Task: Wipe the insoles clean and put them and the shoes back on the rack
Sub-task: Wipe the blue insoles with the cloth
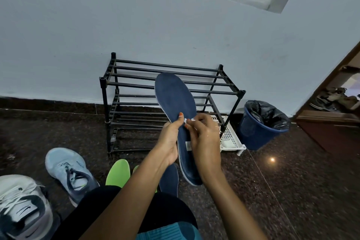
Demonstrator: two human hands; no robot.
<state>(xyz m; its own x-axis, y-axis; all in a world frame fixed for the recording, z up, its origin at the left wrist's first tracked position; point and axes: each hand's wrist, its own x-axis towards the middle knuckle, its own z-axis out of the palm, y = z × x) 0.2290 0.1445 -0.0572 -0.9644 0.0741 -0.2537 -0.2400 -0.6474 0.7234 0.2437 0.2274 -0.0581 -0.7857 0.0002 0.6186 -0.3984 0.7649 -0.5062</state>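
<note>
Navy fabric faces the camera: a dark blue insole [175, 95] is held upright in mid-air in front of the black metal shoe rack [104, 101], its toe end up and its heel end down near the person's wrists. The left hand [169, 142] grips the insole's left edge about halfway along, thumb laid on the blue face and fingers curled behind. The right hand [204, 138] pinches a small white wipe [188, 121] between its fingertips, and the wipe touches the insole just beside the left thumb. The rack stands against the pale wall [78, 35] on a dark speckled stone floor [292, 181]. Just right of it lies a white perforated plastic tray [231, 138], and beyond that stands a blue bin [251, 132] lined with a black bag. Near the person's knees on the floor lie a second navy insole [169, 179] and two lime-green insoles — the nearer one [117, 171] mostly in view, the other [135, 168] largely hidden by the left forearm. Left of them sit a light blue sneaker [68, 169] and, closer to the frame's edge, a white and black sneaker [21, 206] — both with laces loose.
</note>
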